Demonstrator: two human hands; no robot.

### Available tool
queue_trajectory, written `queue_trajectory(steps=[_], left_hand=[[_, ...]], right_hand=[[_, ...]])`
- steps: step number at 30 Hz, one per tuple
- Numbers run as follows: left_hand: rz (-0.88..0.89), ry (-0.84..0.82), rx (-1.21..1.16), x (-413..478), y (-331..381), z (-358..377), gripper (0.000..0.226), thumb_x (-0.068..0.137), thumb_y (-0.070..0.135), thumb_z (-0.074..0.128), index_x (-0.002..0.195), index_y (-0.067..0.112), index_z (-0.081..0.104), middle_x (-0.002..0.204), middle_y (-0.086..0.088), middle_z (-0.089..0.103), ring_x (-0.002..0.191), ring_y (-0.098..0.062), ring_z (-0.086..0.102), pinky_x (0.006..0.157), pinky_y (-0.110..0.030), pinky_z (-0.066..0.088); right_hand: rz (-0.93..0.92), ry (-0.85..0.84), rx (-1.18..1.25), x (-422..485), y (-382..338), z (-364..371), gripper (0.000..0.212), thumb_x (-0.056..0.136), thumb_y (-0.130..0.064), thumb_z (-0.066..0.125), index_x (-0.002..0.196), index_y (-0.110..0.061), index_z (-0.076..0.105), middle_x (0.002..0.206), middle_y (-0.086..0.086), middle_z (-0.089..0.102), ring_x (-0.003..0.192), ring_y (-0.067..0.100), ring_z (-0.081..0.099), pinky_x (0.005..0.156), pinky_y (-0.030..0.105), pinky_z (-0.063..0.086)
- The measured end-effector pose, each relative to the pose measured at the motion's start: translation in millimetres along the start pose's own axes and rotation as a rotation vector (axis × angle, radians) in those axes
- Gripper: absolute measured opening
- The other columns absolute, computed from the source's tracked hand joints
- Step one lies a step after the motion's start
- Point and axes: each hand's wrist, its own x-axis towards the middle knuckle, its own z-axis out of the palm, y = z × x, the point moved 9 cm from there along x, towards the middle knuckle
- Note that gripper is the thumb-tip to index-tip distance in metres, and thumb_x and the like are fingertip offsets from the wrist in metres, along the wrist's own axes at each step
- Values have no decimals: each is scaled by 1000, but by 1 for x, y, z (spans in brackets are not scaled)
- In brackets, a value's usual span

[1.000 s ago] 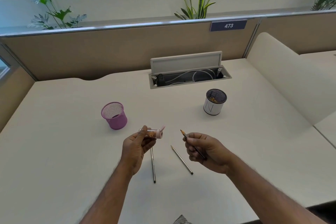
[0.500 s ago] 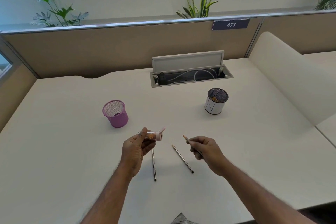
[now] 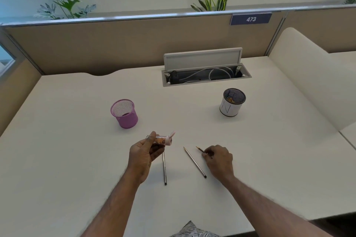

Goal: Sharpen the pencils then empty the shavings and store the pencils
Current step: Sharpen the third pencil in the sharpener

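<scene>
Sharpener (image 3: 162, 140): we grip it, left hand (image 3: 143, 153) fingers curled round.
Pencil (image 3: 200, 149): we pinch it, right hand (image 3: 218, 158), at desk (image 3: 77, 140).

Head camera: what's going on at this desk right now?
A person's left hand holds a clear sharpener with shavings inside, lid flipped open. The right hand pinches a pencil low over the desk, beside two more pencils lying flat. The purple mesh cup looks empty; the white cup holds what look like shavings.
</scene>
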Motion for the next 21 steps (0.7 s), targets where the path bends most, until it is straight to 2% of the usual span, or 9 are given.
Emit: queue_trajectory(steps=[6, 13, 18, 21], left_hand=[[11, 14, 7, -2, 1, -4, 27, 95, 24, 57, 86, 3, 70, 79, -10, 75, 71, -16, 71, 66, -24, 59], [7, 27, -12, 0, -1, -10, 27, 95, 24, 57, 88, 1, 70, 78, -9, 75, 69, -15, 71, 66, -24, 59], [2, 52, -26, 2, -2, -21, 26, 95, 24, 59, 88, 2, 70, 80, -10, 75, 70, -16, 71, 65, -25, 59], [5, 76, -56, 2, 0, -27, 24, 93, 24, 60, 86, 3, 69, 79, -10, 75, 69, -16, 71, 64, -25, 60]], right_hand=[[14, 12, -4, 1, 3, 2, 8, 84, -31, 68, 91, -27, 71, 86, -9, 61, 93, 18, 54, 81, 34, 33], [-10, -24, 116, -5, 10, -1, 28, 78, -31, 76, 103, -30, 63, 91, -12, 57, 94, 9, 47, 89, 30, 30], [-70, 103, 151, -14, 14, -14, 29, 75, -23, 79, 101, -25, 65, 89, -13, 57, 90, 9, 50, 85, 32, 34], [-217, 184, 145, -23, -14, -17, 19, 74, -18, 75, 91, -21, 66, 83, -12, 59, 81, 11, 52, 79, 33, 41]])
